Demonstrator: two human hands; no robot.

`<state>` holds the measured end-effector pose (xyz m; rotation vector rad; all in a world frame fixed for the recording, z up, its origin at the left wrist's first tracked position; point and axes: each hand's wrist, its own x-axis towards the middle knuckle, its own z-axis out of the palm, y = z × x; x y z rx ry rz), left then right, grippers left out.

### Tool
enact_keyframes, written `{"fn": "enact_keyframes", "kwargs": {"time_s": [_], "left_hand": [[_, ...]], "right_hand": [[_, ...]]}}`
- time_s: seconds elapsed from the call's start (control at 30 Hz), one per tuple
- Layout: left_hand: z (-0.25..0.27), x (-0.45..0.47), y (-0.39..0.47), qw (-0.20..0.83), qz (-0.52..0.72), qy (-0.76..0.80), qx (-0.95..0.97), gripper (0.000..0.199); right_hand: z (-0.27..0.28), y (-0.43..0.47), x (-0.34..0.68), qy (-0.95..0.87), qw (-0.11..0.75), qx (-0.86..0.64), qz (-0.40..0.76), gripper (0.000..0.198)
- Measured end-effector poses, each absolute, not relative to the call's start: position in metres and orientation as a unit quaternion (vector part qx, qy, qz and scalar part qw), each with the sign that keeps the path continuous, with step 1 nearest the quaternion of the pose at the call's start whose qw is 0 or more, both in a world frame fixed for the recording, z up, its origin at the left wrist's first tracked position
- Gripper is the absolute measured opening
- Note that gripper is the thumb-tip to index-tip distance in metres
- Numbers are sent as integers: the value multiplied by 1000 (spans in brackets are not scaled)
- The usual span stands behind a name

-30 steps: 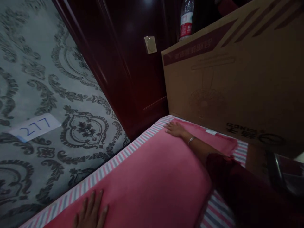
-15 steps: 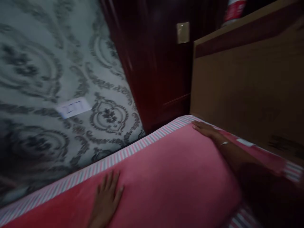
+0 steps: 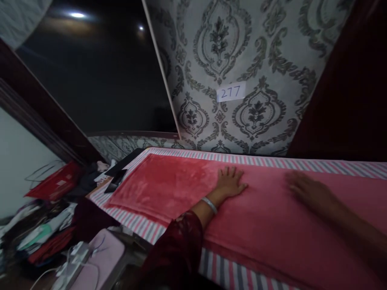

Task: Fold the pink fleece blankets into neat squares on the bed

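Observation:
A red-pink plush cloth [image 3: 169, 177] lies spread lengthwise over a striped pink, grey and white cover [image 3: 151, 230] on a long table. My left hand [image 3: 229, 183], with a silvery bracelet at the wrist, rests flat on the plush cloth near its middle, fingers spread. To its right, my right hand [image 3: 308, 192] is over the same cloth near the far striped border. Motion blurs this hand, but its fingers look stretched out and nothing shows in them. Whether it touches the cloth I cannot tell.
Behind the table is patterned wallpaper [image 3: 256, 44] with a paper label [image 3: 231, 92] reading 277. A large dark screen [image 3: 105, 72] hangs at left. Below left are heaped clothes [image 3: 48, 233], a red bag [image 3: 56, 181] and a power strip [image 3: 72, 262] with cables.
My view has swung left, from the cardboard box and dark red panel to the screen and the table's left end. My right hand has left the cloth's right end; both hands are now closer together.

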<state>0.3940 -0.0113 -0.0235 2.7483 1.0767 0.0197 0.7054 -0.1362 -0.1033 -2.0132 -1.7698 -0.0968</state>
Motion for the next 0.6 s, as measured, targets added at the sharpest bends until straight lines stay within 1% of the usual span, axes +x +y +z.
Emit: {"fn": "enact_keyframes", "kwargs": {"time_s": [0.1, 0.23, 0.43, 0.6], "left_hand": [[-19, 391, -14, 110, 5, 340, 934, 75], [-21, 386, -16, 90, 19, 293, 952, 71], [-28, 363, 15, 96, 23, 272, 957, 72], [-18, 284, 90, 51, -35, 394, 917, 68]], "right_hand": [[-88, -103, 618, -664, 152, -732, -15, 68], [-80, -82, 575, -653, 99, -751, -24, 63], [-95, -84, 581, -647, 94, -756, -41, 63], [-96, -87, 582, -640, 100, -762, -15, 67]]}}
